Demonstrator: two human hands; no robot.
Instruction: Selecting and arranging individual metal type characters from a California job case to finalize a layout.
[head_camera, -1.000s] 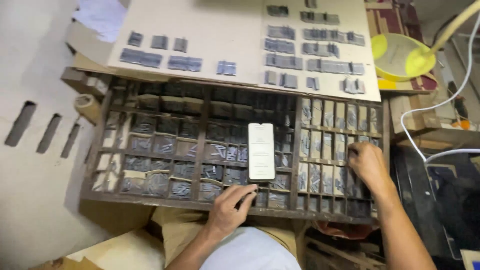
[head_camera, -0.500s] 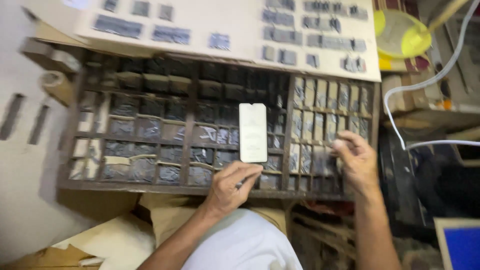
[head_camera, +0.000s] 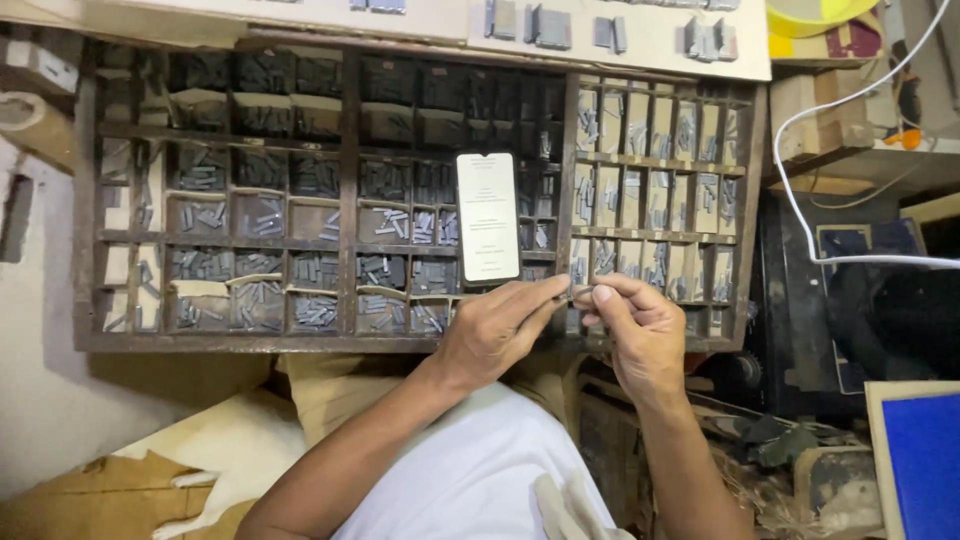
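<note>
The dark wooden compartmented type case (head_camera: 90, 340) holds small grey metal sorts, with a white phone (head_camera: 487, 216) lying on its dividers. At the case's front edge, the left hand (head_camera: 497, 328) and right hand (head_camera: 640, 330) meet, fingertips pinching a tiny metal type piece (head_camera: 578, 292) between them. It looks rigid, dense and slippery, best gripped by its long flat sides.

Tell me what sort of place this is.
Probably a letterpress printing workshop: a compartmented dark wooden type case full of small grey metal type pieces, more type blocks on a pale board above.
</note>
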